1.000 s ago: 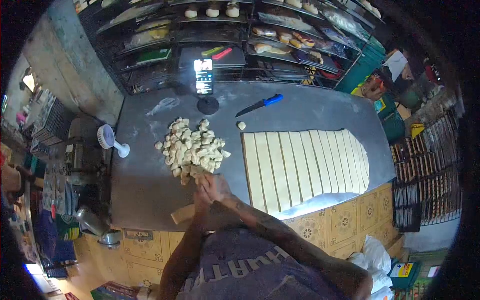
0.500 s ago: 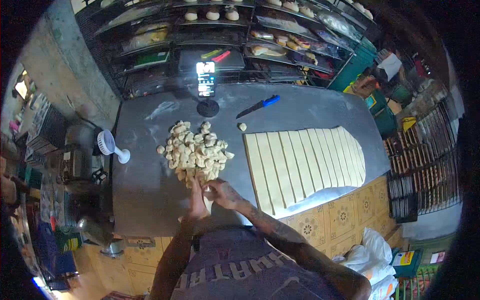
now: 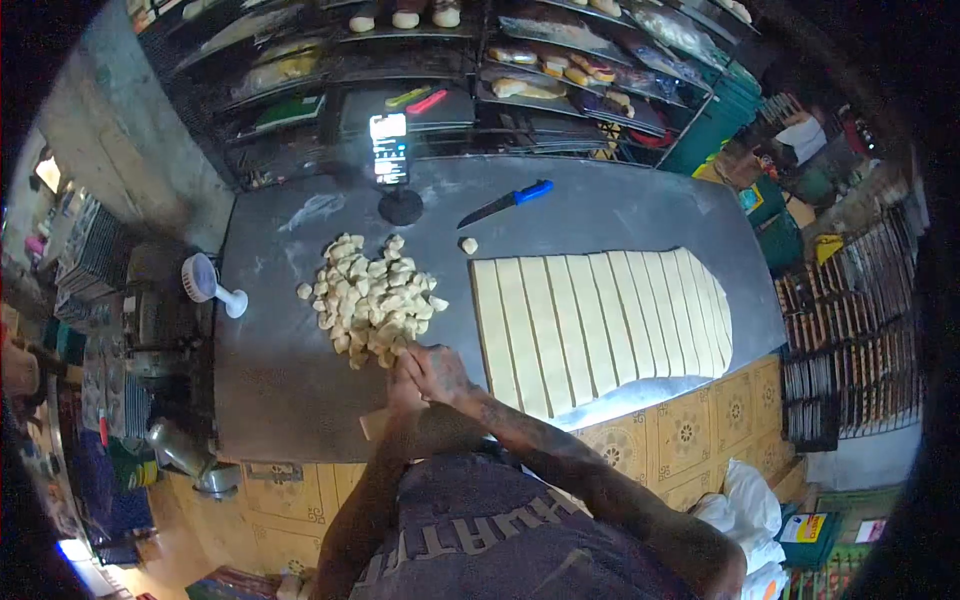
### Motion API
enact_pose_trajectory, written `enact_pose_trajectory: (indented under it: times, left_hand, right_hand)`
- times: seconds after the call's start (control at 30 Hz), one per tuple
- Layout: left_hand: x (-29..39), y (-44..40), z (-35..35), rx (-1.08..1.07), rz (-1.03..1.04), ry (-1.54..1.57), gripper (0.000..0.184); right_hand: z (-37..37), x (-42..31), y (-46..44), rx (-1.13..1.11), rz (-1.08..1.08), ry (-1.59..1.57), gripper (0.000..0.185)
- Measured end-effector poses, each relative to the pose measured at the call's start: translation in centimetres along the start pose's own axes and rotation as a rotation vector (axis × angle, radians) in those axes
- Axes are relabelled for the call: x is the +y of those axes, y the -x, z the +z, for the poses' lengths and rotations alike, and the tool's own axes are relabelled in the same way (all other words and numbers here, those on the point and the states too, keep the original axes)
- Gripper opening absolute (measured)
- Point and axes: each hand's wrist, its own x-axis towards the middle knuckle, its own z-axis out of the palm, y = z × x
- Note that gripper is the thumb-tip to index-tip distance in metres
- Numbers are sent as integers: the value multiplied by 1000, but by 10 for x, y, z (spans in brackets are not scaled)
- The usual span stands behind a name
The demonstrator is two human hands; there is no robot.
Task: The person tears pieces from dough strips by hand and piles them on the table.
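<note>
Both my hands meet at the near edge of a heap of small dough pieces (image 3: pixel 370 295). My left hand (image 3: pixel 405 385) is closed on a dough strip (image 3: pixel 374 423), whose end shows beside my left wrist. Pressed against it, my right hand (image 3: pixel 440 372) has its fingers closed at the strip's front end; what they pinch is hidden. To the right lies a flat dough sheet (image 3: pixel 600 325) cut into long strips. One loose dough piece (image 3: pixel 469 245) sits beyond the sheet's left corner.
A blue-handled knife (image 3: pixel 507 204) lies toward the table's back. Left of it stands a lit phone (image 3: pixel 389 150) on a round base. A small white fan (image 3: pixel 213 285) is at the table's left. Shelves with bread (image 3: pixel 530 88) rise behind, and a rack (image 3: pixel 860 330) stands at right.
My hands have come closer together, the right now against the left. The fingers of my left hand, straighter half a second ago, are now bent. The whole view has shifted slightly.
</note>
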Motion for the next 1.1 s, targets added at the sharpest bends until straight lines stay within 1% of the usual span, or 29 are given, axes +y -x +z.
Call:
enact_pose_trajectory:
  times: [0.03,0.1,0.13,0.17,0.2,0.3,0.33,0.4,0.43,0.47,0.5,0.53,0.57,0.6,0.7,0.73,0.77,0.8,0.83,0.87,0.9,0.93,0.97,1.0,1.07,1.1]
  left_hand:
    - [8,-10,-15,-2,13,8,74]
    - [58,-51,-92,-569,-385,25,69]
    - [66,-61,-110,-849,-586,30,67]
    - [51,-57,-101,-847,-577,36,67]
    - [19,-34,-100,-913,-607,338,66]
    - [-36,-44,-72,-1052,-656,1255,65]
    - [-68,-36,-65,-1061,-651,1570,64]
    - [-97,-28,-39,-1043,-623,2210,64]
    - [-73,-40,-58,-1038,-618,2218,64]
    - [-22,-44,-69,-724,-658,1951,63]
    - [22,-42,-87,-430,-675,1660,63]
    - [48,-58,-113,-153,-672,1353,63]
    - [45,-56,-104,-136,-669,1349,63]
    - [44,-46,-98,-125,-698,1335,62]
    - [47,-15,-69,-115,-808,1294,58]
    - [47,-4,-58,-114,-844,1280,56]
    - [35,29,-57,-121,-891,1262,55]
    - [34,29,-43,-129,-941,1242,54]
    - [25,47,-49,-135,-985,1224,52]
    - [3,49,-53,-135,-1023,1209,51]
    - [11,19,-27,-134,-1060,1196,50]
    - [11,18,-30,-132,-1090,1184,49]
    - [11,13,-31,-129,-1085,1184,49]
    - [16,7,-31,-221,-950,1001,52]
    - [19,-3,-35,-389,-663,634,59]
    - [14,-7,-43,-399,-647,633,59]
  right_hand:
    - [-1,-4,-2,-43,69,-16,26]
    - [27,18,-5,1,84,-10,25]
    - [39,30,-10,30,85,-8,23]
    - [52,42,-14,58,84,-7,22]
    - [50,40,-20,63,84,-1,22]
    - [31,40,-37,356,-301,34,22]
    - [26,29,-38,356,-309,37,22]
    - [13,-10,-12,198,-201,-153,28]
    - [8,-17,-3,116,-149,-242,31]
    - [10,-12,5,107,-148,-240,31]
    - [14,-4,10,5,-121,-265,31]
    - [18,5,12,-97,-99,-290,30]
    - [16,9,11,-202,-82,-314,30]
    - [14,12,11,-208,-97,-317,30]
    - [3,15,20,-198,152,-280,36]
    - [0,19,18,-202,150,-285,36]
    - [2,21,19,-230,192,-216,38]
    - [5,22,21,-260,236,-147,41]
    - [8,22,23,-287,274,-76,44]
    - [12,22,23,-293,273,-80,44]
    - [19,22,23,-284,238,-60,46]
    - [25,20,22,-270,199,-38,48]
    - [29,18,19,-252,159,-14,50]
    - [30,16,17,-248,158,-14,50]
    - [31,11,5,-173,182,-115,47]
    - [32,7,-1,-127,197,-168,45]
